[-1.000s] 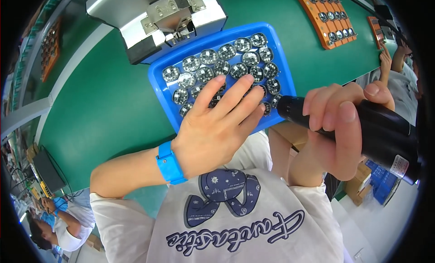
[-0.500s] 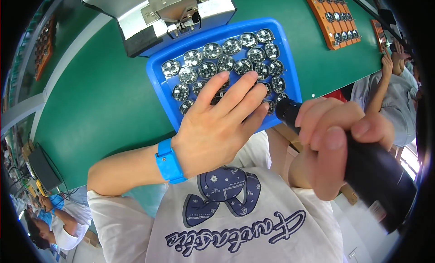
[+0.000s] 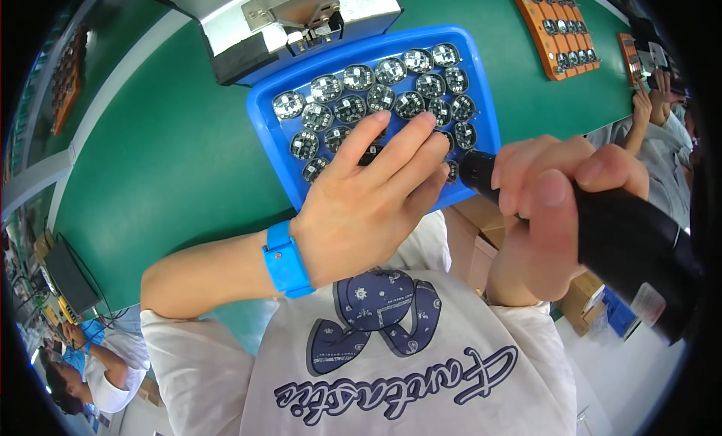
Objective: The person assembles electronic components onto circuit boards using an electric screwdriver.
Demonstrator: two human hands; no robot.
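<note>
While your left hand [image 3: 357, 207] stays with fingers loosely spread over the round circuit boards [image 3: 350, 107] in the blue tray [image 3: 265, 139] at the green bench [image 3: 158, 150], the rear of the black handheld tool [image 3: 632, 233] has swung higher than half a second ago. Your right hand [image 3: 556, 192] wraps around that tool, nose near the tray's right corner. Whether your left fingertips touch boards, I cannot tell.

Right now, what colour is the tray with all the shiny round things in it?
The tray is bright blue, seen best in the head view.
</note>
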